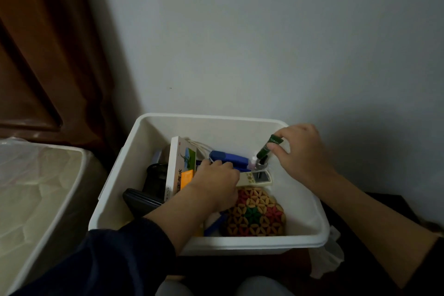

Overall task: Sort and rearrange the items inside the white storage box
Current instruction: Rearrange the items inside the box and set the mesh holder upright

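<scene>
A bin (36,190) with a plastic liner stands at far left, the white box (240,244) just beside it against the wall. Inside the box, a booklet (179,168) stands on edge at left; the left hand (213,181) reaches in beside it, fingers curled down at a blue case (230,160) — whether it grips anything I cannot tell. A remote (255,178) lies above a beaded mat (255,212). The right hand (299,150) pinches a green tube (268,148), tilted over the far right corner.
</scene>
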Demonstrator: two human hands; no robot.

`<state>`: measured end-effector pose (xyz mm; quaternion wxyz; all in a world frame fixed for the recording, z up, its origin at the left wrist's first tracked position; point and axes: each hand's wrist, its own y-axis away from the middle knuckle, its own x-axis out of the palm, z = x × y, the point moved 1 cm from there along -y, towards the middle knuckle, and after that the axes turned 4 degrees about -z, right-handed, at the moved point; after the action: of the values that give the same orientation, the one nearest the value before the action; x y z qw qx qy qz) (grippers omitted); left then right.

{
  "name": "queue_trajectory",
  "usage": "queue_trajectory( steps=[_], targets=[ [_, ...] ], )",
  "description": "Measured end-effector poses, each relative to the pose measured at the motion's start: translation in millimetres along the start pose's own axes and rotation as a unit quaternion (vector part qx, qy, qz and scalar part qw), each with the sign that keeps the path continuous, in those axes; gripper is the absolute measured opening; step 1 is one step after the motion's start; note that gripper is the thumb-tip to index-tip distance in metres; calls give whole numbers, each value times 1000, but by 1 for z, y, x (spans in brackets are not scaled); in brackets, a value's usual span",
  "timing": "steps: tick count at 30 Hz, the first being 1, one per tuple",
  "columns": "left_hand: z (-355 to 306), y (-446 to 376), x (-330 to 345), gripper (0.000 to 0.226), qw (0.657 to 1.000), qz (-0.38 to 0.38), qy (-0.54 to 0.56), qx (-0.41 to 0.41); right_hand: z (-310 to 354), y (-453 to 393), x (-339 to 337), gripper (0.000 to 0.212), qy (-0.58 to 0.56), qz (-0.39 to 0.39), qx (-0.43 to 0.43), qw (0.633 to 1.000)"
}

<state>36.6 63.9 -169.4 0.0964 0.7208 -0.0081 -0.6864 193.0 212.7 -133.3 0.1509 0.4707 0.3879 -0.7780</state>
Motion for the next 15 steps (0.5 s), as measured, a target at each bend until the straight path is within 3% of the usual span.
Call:
queue_trajectory(
  steps=[4, 9, 15],
  targets=[
    [-7, -31, 1, 38, 997, 49, -50, -41, -4, 6, 11, 17, -34, 37, 65, 997],
    [-5, -53, 21, 41, 991, 76, -90, -59, 0, 7, 14, 20, 54, 59, 29, 996],
    [1, -68, 32, 43, 989, 62, -133, -31, 1, 5, 17, 20, 71, 67, 20, 995]
  ],
)
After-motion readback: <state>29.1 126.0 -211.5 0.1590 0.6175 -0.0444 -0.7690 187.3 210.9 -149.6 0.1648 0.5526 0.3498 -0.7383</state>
